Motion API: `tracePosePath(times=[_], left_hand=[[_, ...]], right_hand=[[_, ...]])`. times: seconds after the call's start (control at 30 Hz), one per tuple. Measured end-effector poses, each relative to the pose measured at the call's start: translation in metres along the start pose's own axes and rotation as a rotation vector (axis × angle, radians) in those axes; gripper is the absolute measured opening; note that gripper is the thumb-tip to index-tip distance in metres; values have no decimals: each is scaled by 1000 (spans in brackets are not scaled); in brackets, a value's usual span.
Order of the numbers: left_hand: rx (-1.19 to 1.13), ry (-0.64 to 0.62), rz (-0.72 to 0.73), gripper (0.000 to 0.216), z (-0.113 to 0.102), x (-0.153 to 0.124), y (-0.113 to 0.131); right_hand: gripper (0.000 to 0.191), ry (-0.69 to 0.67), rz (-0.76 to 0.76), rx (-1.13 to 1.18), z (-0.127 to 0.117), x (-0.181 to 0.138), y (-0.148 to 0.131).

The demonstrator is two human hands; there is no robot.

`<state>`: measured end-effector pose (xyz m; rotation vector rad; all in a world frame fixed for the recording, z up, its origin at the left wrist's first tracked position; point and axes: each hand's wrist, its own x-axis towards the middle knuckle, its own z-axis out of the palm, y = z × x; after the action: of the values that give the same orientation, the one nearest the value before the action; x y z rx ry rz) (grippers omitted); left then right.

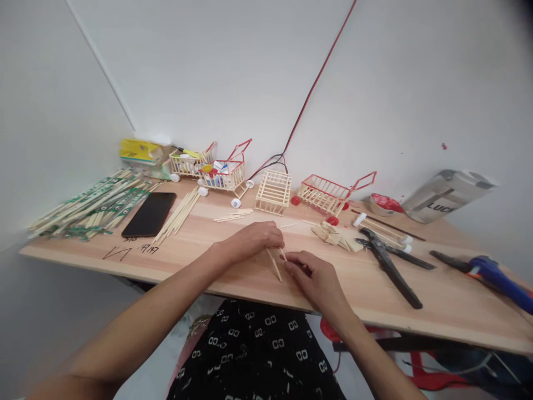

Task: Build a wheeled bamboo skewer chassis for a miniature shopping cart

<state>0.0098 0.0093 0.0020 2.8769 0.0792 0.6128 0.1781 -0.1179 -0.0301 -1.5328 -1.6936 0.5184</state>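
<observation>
My left hand [254, 240] rests on the wooden table [200, 253] with its fingers pinched on the top of a thin wooden stick [273, 264] that slants toward me. My right hand [314, 278] lies just right of it, fingers curled and pinching a second short stick [283, 254]. The two sticks stand close together between my hands near the table's front edge.
Small stick-built carts [227, 173] [327, 194] and a bare stick cage [273, 191] stand at the back. A black phone [150, 214] and wrapped chopsticks [94, 203] lie left. Black pliers [391, 266], a blue glue gun [497, 275], a red paint lid [383, 203] lie right.
</observation>
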Motion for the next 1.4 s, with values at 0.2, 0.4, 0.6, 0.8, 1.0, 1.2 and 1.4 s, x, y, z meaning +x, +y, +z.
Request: tracePosePath(times=[0.2,0.4,0.6,0.8,1.0,1.2,1.4], left_hand=[[-6,52,-38,24,2,-2,-2],[78,255,-205,34,-10,-23,11],[278,231,-289,24,-5,-31,28],[385,321,-241,10,3,-23,31],[389,298,-171,19,2,-25,32],[369,308,-152,17,6,-27,33],[379,303,-142,20,5,-30,36]], right_hand=[[23,-5,65,16,-2,2,-1],[26,-37,178,157,-7,6,-6],[32,-40,206,291,-5,8,-18],[29,-70,200,430,0,8,-21],[34,-100,283,523,4,4,-24],[36,-176,339,619,5,1,-26],[39,-200,369,656,6,0,-29]])
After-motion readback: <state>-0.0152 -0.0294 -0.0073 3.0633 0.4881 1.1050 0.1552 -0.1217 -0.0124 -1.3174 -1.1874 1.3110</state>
